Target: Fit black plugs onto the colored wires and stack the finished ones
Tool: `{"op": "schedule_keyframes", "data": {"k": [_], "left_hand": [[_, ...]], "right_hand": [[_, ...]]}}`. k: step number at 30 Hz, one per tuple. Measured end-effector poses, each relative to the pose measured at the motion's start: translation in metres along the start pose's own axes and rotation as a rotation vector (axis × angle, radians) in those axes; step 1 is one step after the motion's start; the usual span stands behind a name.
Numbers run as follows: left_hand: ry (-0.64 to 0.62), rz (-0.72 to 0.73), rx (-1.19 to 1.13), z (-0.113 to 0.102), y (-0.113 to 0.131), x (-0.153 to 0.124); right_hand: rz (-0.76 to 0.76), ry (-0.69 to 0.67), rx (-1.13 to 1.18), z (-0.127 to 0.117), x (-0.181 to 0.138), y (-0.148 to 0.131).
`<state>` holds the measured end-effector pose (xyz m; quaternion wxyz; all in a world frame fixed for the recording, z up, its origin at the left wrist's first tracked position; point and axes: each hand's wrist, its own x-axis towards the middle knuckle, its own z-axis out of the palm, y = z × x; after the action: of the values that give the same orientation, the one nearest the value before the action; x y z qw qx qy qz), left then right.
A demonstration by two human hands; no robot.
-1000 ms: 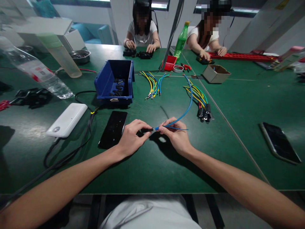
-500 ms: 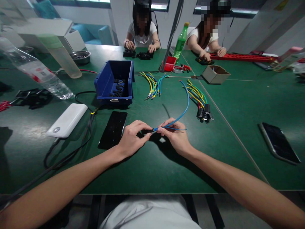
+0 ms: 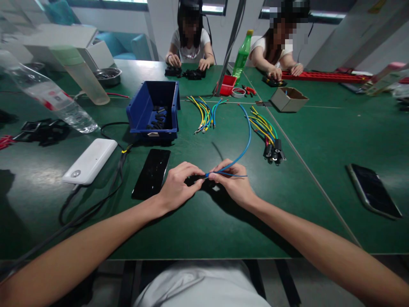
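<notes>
Between thumb and fingers, my left hand (image 3: 179,184) pinches a small black sleeve (image 3: 198,176) at the end of a blue wire (image 3: 246,143). My right hand (image 3: 235,181) grips that wire close to the sleeve, and the two hands nearly meet. From there the wire's long part curves up and away over the table, while a thinner blue strand sticks out to the right. Beyond my hands lie a bundle of yellow, blue and green wires (image 3: 204,113) and a second bundle (image 3: 263,128) with black sleeves (image 3: 274,151) on its ends.
A blue bin (image 3: 136,121) holds black sleeves. Left of my hands are a black phone (image 3: 151,174), a white power bank (image 3: 91,161) with cables and a water bottle (image 3: 54,96). Another phone (image 3: 373,190) lies right. Two people work across the green table (image 3: 306,170).
The free end of the blue wire has swung slightly left and upward. My right hand has shifted a little, and both hands keep their pinch.
</notes>
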<state>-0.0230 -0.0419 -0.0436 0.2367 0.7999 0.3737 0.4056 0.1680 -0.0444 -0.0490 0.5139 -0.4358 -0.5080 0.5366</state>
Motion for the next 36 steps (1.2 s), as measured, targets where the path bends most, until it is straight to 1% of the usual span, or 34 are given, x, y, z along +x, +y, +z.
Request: {"op": "schedule_keyframes", "data": {"k": [6, 11, 13, 18, 23, 32, 36], "left_hand": [[-0.019, -0.001, -0.01, -0.001, 0.001, 0.001], [0.001, -0.061, -0.007, -0.002, -0.001, 0.003], [0.011, -0.092, -0.003, -0.002, -0.003, 0.003], [0.02, -0.123, -0.001, -0.001, -0.006, 0.003], [-0.011, -0.117, -0.018, -0.001, -0.005, 0.003], [-0.038, -0.134, -0.049, -0.003, -0.004, 0.003], [-0.031, -0.135, -0.071, -0.002, -0.004, 0.002]], "right_hand": [[0.01, -0.052, -0.023, -0.001, 0.001, -0.002], [0.048, -0.15, -0.03, -0.008, 0.008, -0.001], [0.067, -0.161, -0.007, -0.012, 0.012, -0.002], [0.064, -0.101, -0.001, -0.016, 0.018, -0.004], [0.064, -0.035, 0.022, -0.016, 0.018, -0.002], [0.068, -0.021, 0.018, -0.015, 0.018, -0.003], [0.067, -0.014, 0.049, -0.016, 0.018, -0.002]]}}
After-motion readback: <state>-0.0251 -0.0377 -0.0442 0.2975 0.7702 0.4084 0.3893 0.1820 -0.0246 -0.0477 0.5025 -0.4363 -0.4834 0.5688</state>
